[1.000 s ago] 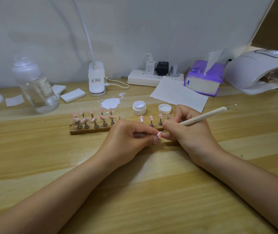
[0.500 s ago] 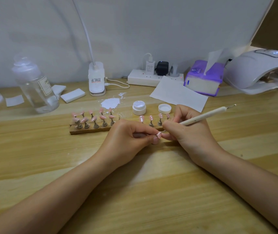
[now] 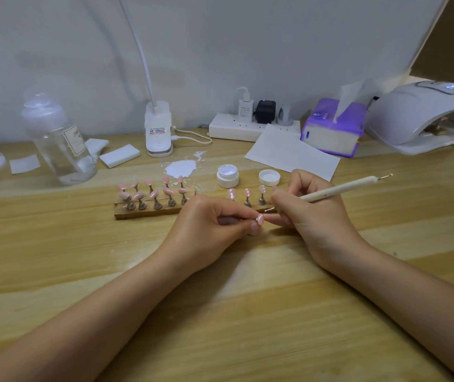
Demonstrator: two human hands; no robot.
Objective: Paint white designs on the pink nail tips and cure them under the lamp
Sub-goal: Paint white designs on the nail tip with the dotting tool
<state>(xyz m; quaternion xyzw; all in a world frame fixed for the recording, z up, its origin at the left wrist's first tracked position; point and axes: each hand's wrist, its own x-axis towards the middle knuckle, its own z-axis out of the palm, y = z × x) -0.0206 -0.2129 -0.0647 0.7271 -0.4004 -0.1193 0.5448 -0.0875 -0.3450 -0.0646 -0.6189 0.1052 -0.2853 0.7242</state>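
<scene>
Pink nail tip [image 3: 260,218] pinched at fingertips of left hand [image 3: 212,230], just at 9 o'clock of right hand [image 3: 311,213]; dotting tool [image 3: 339,190] gripped there, long axis running toward 2 o'clock, metal point almost on tip; wooden holder [image 3: 148,209] and open white gel jar [image 3: 227,176] at 12; curing lamp [image 3: 424,117] far off at 2, tissue box [image 3: 333,128] beside it, path unblocked.

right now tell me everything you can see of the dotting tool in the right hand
The dotting tool is a slim, cream-white stick with a thin metal pin and tiny ball at each end. The right hand grips it like a pen, its shaft slanting up and to the right over the table. Its lower pin points at the pink nail tip pinched in the left hand; contact is too small to tell.
</scene>
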